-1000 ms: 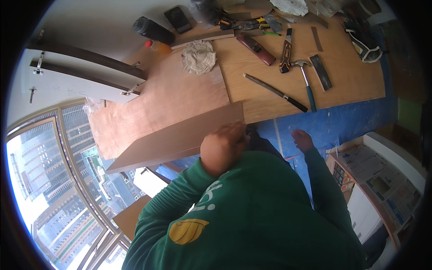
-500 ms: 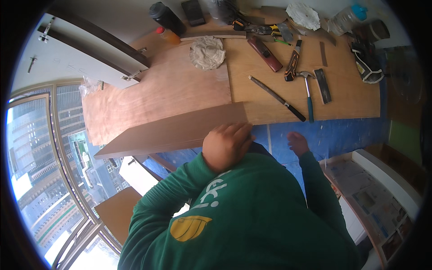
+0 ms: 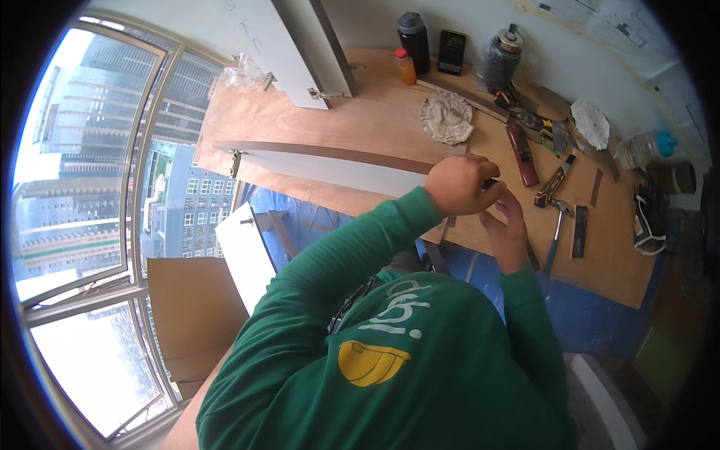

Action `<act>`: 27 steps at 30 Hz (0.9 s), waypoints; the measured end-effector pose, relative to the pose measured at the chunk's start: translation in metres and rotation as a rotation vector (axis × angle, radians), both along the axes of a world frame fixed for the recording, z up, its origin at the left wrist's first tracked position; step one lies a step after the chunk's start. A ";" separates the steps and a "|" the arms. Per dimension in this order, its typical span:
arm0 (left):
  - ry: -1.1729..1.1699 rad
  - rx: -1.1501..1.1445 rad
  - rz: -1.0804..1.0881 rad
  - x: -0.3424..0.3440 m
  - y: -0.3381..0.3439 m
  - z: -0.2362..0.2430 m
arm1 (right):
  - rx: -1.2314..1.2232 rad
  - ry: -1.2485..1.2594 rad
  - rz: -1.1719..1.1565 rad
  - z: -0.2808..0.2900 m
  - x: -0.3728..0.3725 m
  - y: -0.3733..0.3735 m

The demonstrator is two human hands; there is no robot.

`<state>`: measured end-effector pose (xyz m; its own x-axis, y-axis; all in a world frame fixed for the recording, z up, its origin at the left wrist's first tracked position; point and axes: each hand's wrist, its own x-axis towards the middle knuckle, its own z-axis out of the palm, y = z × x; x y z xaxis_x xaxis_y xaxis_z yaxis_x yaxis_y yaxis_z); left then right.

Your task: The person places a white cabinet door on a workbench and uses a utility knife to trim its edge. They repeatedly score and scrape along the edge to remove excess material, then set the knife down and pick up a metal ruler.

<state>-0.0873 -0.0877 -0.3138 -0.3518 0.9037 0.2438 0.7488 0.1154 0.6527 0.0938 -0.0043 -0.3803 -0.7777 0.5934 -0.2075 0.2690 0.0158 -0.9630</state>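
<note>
A long panel with a white face and a brown edge stands on its edge across the workbench, a metal hinge at its left end. My left hand is at the panel's right end, fingers curled round a small dark thing too hidden to name. Just right of it my right hand is raised, finger and thumb apart, fingertips close against the left hand. Whether they touch the same small thing is unclear. Below the right hand lie a claw hammer and a dark block.
The plywood bench top also bears a crumpled cloth, a dark red tool, a cutter with an orange-black handle and bottles. White cabinet panels rise at the back left. A window is on the left.
The panel has been turned so that its white face and hinge show. Both hands have come together at its right end. The view has swung, shifting the bench items right and down.
</note>
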 end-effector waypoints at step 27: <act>0.424 -0.039 1.211 -0.220 -0.417 -0.004 | -0.461 -0.189 -0.298 0.048 -0.053 -0.089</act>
<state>-0.3073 -0.5051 -0.3179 -0.8517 0.0728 0.5190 0.3010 0.8785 0.3709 0.0405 -0.0937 -0.3321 -0.5154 0.5966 -0.6152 0.3650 -0.4967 -0.7874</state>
